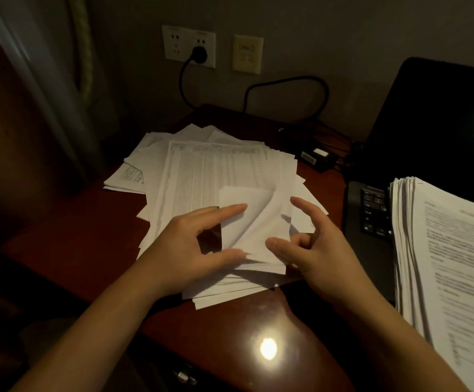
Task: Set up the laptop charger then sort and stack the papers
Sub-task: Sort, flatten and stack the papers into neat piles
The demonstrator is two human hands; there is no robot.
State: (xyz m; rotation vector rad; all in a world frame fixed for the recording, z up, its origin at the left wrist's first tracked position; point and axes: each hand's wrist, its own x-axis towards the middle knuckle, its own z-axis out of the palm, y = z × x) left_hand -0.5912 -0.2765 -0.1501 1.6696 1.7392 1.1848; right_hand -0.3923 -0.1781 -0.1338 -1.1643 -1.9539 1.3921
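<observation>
A dim room is shown, with a reddish desk (230, 329) set against a wall where a plug (200, 54) is seated in the socket plate (173, 43). The charger brick (318, 157) is laid beyond the right hand (320, 250), so the charger part is judged done. Under both hands a loose pile of papers (216, 171) is spread, and a squared stack (456, 250) is rested on the laptop (442, 123) just outside the right hand. A small curled sheet (247, 222) is kept between the hands. It is pinched by the left hand (190, 250) between forefinger and thumb. The right hand is half curled with its thumb at the sheet's edge, and whether the sheet is gripped there cannot be told. The sheet could be creased or torn if pulled from both sides. The fanned pile could be dragged askew by a forearm, and the tall stack could be toppled if a sheet is dropped on it carelessly.
</observation>
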